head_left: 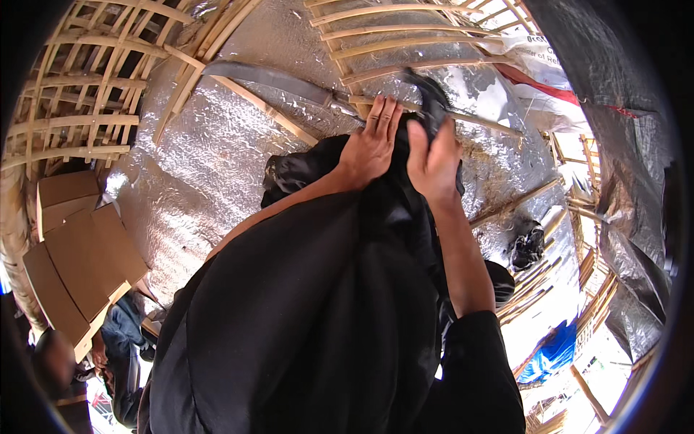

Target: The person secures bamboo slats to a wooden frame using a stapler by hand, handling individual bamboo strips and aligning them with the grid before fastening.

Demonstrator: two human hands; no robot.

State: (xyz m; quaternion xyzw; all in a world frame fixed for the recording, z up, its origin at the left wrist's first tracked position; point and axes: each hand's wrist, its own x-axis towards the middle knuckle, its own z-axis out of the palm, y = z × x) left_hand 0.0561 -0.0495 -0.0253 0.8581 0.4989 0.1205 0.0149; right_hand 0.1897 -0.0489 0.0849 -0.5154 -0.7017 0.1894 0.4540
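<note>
My left hand (370, 150) lies with its fingers stretched forward at the near edge of a bamboo lattice panel (408, 36). Its fingertips reach a bamboo strip (477, 123); the thumb is hidden. Just to the right, my right hand (435, 163) is closed round a black hammer (431, 98), raised and partly blurred. A long machete (271, 81) with a dark blade rests left of my left fingertips, its handle end towards them. Whether a nail sits under the left fingers cannot be seen.
A silvery sheet (188, 173) covers the ground. More bamboo lattice (87, 94) stands at the far left, above cardboard boxes (90, 253). Loose bamboo strips (531, 289), a black plastic bag (528, 246) and a blue sheet (553, 354) lie right. Another person's dark clothing (124, 333) shows lower left.
</note>
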